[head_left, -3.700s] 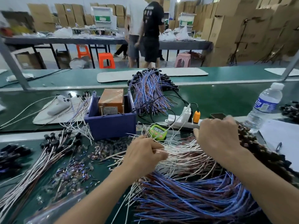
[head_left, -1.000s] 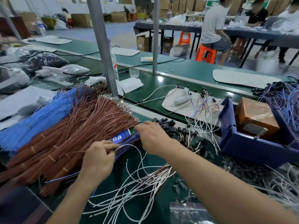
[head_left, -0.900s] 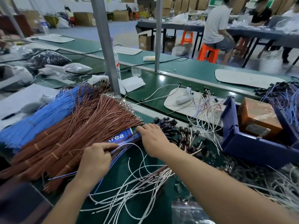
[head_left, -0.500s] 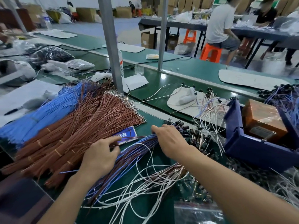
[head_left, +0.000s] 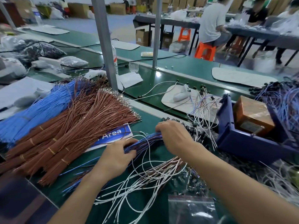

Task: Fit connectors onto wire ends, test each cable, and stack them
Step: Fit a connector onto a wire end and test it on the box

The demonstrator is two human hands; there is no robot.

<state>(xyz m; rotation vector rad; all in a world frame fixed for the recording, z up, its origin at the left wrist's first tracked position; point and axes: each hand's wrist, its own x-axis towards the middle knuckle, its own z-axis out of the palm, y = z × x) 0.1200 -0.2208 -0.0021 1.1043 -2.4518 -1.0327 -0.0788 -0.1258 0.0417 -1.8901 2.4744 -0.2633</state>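
Note:
A bundle of blue and purple wires [head_left: 145,141] lies across the green bench between both hands. My left hand [head_left: 116,157] lies on its near part with fingers curled over the strands. My right hand [head_left: 174,136] grips the bundle's far end, next to a cluster of black connectors [head_left: 194,128]. Loose white wires [head_left: 145,178] spread in front of my hands. Tied brown wire bundles [head_left: 77,126] and blue wire bundles [head_left: 37,109] are stacked on the left.
A dark blue bin [head_left: 242,139] holding an orange box [head_left: 252,115] stands at the right. A metal post [head_left: 105,42] rises behind the brown wires. A clear zip bag [head_left: 191,209] lies near the front edge. A person sits at the far table.
Since half a second ago both hands have slid right along the blue and purple bundle, uncovering more of the blue label. Earlier I worked at the white wire pile on the right.

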